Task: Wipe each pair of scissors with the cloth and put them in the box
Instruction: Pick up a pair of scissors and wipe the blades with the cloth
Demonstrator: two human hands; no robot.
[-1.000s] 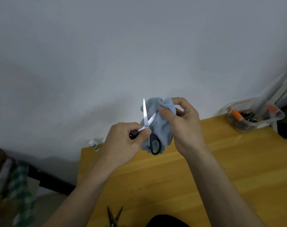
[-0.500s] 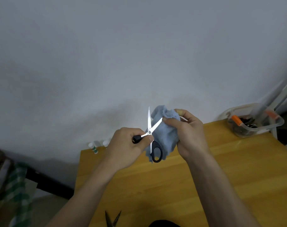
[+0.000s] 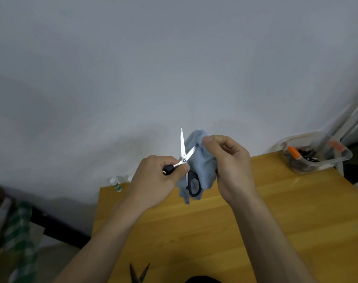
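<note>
Two hands meet above your wooden table (image 3: 214, 231). Your left hand (image 3: 155, 180) grips open black-handled scissors (image 3: 184, 160); your right hand (image 3: 231, 166) pinches a blue cloth (image 3: 202, 160) around one blade. The clear box (image 3: 316, 156), seemingly holding scissors, sits far right.

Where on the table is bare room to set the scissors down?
Bare wood lies between the right forearm and the box, and on the table between both forearms. The near edge is crowded by a second pair of scissors.

Both forearms raised, left hand (image 3: 155, 180) and right hand (image 3: 231, 164) in a closed grip
</note>
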